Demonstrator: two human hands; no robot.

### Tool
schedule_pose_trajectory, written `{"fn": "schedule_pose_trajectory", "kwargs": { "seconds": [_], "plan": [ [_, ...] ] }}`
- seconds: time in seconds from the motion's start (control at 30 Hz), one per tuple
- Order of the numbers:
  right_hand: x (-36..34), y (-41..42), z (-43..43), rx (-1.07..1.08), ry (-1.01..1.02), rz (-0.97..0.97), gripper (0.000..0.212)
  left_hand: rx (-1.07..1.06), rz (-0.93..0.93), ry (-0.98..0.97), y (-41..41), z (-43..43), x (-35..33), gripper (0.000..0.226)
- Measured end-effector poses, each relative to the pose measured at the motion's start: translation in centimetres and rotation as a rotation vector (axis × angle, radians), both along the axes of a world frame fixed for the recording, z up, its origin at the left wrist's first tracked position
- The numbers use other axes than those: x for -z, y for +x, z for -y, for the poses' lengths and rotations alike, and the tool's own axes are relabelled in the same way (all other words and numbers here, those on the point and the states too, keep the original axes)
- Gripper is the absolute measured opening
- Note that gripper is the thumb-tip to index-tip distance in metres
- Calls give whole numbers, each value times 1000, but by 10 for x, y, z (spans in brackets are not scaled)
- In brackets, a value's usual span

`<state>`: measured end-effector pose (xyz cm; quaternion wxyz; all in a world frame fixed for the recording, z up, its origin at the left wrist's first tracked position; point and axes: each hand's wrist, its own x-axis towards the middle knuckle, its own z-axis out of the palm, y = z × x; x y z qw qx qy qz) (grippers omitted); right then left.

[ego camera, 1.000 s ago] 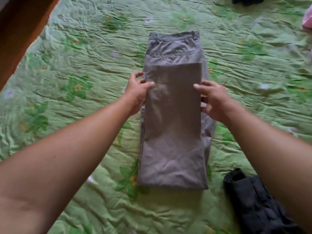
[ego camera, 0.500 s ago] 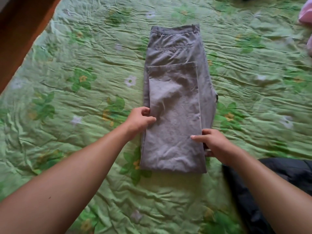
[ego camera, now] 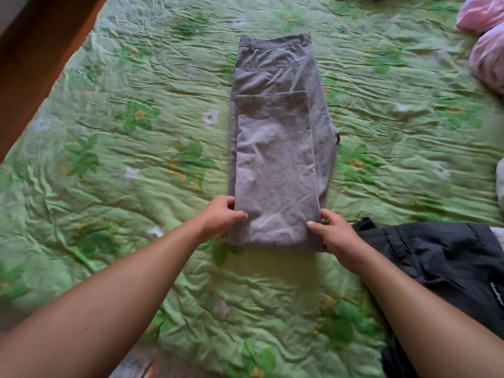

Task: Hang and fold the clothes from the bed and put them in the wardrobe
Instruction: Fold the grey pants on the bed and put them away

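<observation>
Grey trousers (ego camera: 275, 148) lie folded in half lengthwise and once across on the green flowered bedspread (ego camera: 136, 132), waistband at the far end, fold nearest me. My left hand (ego camera: 222, 214) grips the left side of the trousers near the fold, thumb on top and fingers curled under the edge. On the right side near the same fold, my right hand (ego camera: 331, 233) grips the cloth the same way.
A black garment (ego camera: 441, 263) lies crumpled on the bed just right of my right hand. Pink cloth (ego camera: 485, 36) sits at the far right edge. A dark wooden bed frame (ego camera: 35, 55) runs along the upper left.
Both hands slid from the upper end of the folded leg down the trousers' sides to the near fold, and now grip there.
</observation>
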<state>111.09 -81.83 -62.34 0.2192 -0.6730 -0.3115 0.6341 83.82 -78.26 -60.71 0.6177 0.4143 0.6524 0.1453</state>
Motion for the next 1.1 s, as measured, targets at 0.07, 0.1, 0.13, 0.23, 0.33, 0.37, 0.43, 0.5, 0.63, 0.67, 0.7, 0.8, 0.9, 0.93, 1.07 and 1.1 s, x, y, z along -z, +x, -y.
{"fn": "schedule_pose_trajectory", "kwargs": {
  "seconds": [0.07, 0.1, 0.13, 0.23, 0.33, 0.37, 0.43, 0.5, 0.63, 0.67, 0.7, 0.8, 0.9, 0.93, 1.07, 1.1],
  "plan": [
    [-3, 1, -2, -7, -12, 25, 10, -90, 28, 51, 3, 11, -1, 20],
    [-4, 1, -2, -11, -14, 42, 10, -162, 78, 43, 4, 15, -1, 20],
    [-5, 2, -2, -14, -18, 57, 10, -225, 133, 17, 6, 21, 0, 21],
    [-9, 1, 4, -36, -64, 88, 10, -248, 122, -50, 4, 39, 5, 23],
    [-14, -5, 21, -57, -203, 30, 12, -201, 84, -120, -1, 59, 8, 29],
    [-15, -7, 29, -84, -249, 26, 14, -196, 98, -157, -2, 68, 7, 31],
    [-14, -7, 52, -129, -349, 30, 19, -168, 113, -261, -7, 92, 4, 34],
    [-12, -7, 79, -167, -461, 7, 27, -119, 120, -374, -11, 121, 3, 35],
    [-9, -16, 106, -135, -552, -31, 29, -104, 100, -410, -14, 143, 3, 19],
    [-8, -17, 102, -142, -539, -14, 32, -150, 111, -371, -15, 135, 5, 16],
    [-7, -16, 95, -155, -515, -1, 36, -211, 123, -317, -15, 122, 6, 15],
    [-11, -13, 60, -118, -392, -23, 36, -366, 118, -161, -12, 76, 8, 8],
    [-16, -15, 23, 37, -248, -112, 15, -398, 110, -55, -8, 34, 10, 21],
    [-17, -17, 9, 74, -213, -120, 12, -399, 102, -26, -6, 20, 10, 28],
    [-12, -29, -49, 193, -76, -110, 16, -387, 64, 65, 2, -29, 13, 32],
    [-10, -32, -63, 230, -35, -104, 15, -391, 71, 89, 5, -41, 14, 26]
  ]
}}
